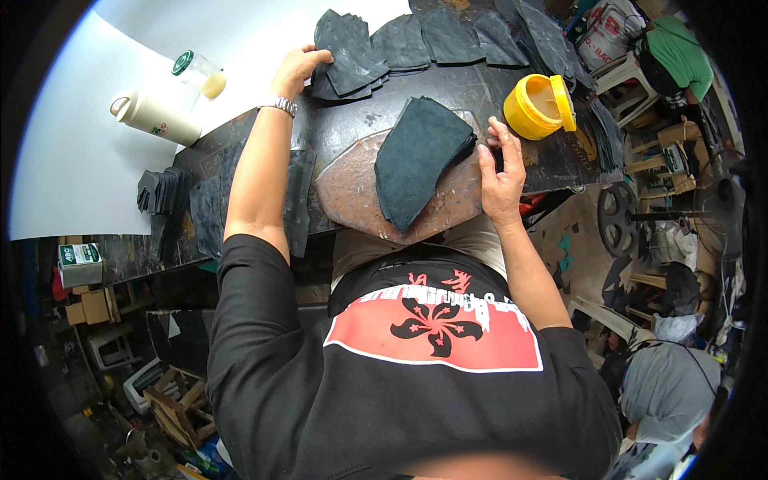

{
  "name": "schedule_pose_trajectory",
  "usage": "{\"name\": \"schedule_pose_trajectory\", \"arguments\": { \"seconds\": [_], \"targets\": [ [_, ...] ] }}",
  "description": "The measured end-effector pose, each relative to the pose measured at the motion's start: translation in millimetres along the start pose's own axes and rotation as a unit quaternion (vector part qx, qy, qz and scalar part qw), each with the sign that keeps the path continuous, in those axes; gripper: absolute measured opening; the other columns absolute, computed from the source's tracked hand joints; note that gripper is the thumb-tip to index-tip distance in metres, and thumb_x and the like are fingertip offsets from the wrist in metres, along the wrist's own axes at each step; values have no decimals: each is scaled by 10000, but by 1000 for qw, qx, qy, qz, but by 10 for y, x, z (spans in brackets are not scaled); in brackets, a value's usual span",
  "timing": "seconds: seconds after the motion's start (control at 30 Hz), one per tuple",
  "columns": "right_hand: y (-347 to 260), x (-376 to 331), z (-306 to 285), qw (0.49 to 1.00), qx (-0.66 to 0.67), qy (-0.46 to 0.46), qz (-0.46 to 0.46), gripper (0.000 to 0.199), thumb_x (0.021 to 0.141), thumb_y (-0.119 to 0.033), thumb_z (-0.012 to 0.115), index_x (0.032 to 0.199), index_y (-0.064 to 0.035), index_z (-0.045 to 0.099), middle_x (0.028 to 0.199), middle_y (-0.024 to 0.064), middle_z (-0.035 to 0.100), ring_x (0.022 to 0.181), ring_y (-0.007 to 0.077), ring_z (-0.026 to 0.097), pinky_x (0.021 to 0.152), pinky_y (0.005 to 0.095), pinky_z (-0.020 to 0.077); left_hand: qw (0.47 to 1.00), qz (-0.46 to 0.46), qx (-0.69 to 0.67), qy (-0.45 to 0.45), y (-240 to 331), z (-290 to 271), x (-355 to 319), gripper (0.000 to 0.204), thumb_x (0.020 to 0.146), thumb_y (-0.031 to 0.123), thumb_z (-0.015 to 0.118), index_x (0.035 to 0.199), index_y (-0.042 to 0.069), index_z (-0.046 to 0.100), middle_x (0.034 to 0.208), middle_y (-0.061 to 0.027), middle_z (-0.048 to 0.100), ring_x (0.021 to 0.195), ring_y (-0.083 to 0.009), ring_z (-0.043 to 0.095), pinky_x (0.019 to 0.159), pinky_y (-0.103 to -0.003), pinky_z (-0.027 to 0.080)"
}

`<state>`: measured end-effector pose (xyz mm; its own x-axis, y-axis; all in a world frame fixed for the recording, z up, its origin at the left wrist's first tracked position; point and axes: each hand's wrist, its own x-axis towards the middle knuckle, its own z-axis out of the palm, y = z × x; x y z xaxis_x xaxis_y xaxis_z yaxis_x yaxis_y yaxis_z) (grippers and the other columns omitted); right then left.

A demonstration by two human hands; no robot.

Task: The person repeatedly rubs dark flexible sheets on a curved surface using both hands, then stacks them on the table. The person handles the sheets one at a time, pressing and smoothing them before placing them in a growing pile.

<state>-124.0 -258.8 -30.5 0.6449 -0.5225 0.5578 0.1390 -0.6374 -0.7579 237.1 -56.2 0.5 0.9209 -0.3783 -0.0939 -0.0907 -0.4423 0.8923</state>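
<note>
At the far edge of the table, my left hand [300, 70] has its fingers closed on the left edge of a stack of black leather pieces [350, 52]. My right hand [504, 178] holds nothing; its fingers are apart and partly curled beside the board. Another pile of black leather pieces [422, 156], curved in outline, lies on the worn brown board [346, 182] over my lap. Just beyond my right hand, a yellow tub [530, 112] of pale tan paste stands tilted, with its opening facing me.
More black leather stacks [452, 38] line the table's far side, and folded ones [164, 192] lie at left. A cream tumbler [156, 118] and a green-lidded jar [200, 76] stand far left. Two people are at right, one in a green shirt [680, 52], one wearing grey [670, 392].
</note>
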Motion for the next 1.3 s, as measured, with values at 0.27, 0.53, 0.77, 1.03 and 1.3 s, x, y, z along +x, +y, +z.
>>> {"name": "schedule_pose_trajectory", "arguments": {
  "seconds": [0.27,0.53,0.77,1.03,1.3],
  "targets": [
    [27,-17,-3,1000,2,-10,17,451,929,-74,670,1375,-68,602,1177,110,665,1072,240,624,981,356,474,985,20,-164,38,-183,-212,-61,567,748,66,714,1295,-29,599,1029,-147,700,895,-236,684,770,-352,563],
    [65,-30,-21,1000,-9,-26,12,444,965,-68,632,1405,-65,575,1210,99,647,1108,202,623,1012,336,483,974,49,-222,1,38,-568,-27,275,809,68,675,1077,10,657,1015,-89,666,897,-220,654,832,-354,558],
    [51,-28,-7,1000,2,-15,20,463,925,-76,667,1383,-70,597,1155,113,676,1073,248,638,992,367,470,969,66,-202,-127,393,194,52,319,805,114,686,1115,40,682,1045,-78,682,1011,-211,612,907,-372,507],
    [46,-31,-20,1000,-12,-21,15,447,952,-41,636,1396,-46,579,1147,103,658,1063,201,627,990,333,485,991,109,73,-12,264,788,299,562,777,287,730,1241,-23,676,1165,-205,718,1095,-333,678,912,-393,539],
    [27,-29,-26,1000,-15,-20,13,441,946,-55,639,1384,-45,590,1145,117,665,1064,214,636,985,342,484,978,107,181,-10,379,756,333,621,735,347,765,1207,-49,688,1071,-247,735,976,-327,725,906,-368,556]
  ]
}}
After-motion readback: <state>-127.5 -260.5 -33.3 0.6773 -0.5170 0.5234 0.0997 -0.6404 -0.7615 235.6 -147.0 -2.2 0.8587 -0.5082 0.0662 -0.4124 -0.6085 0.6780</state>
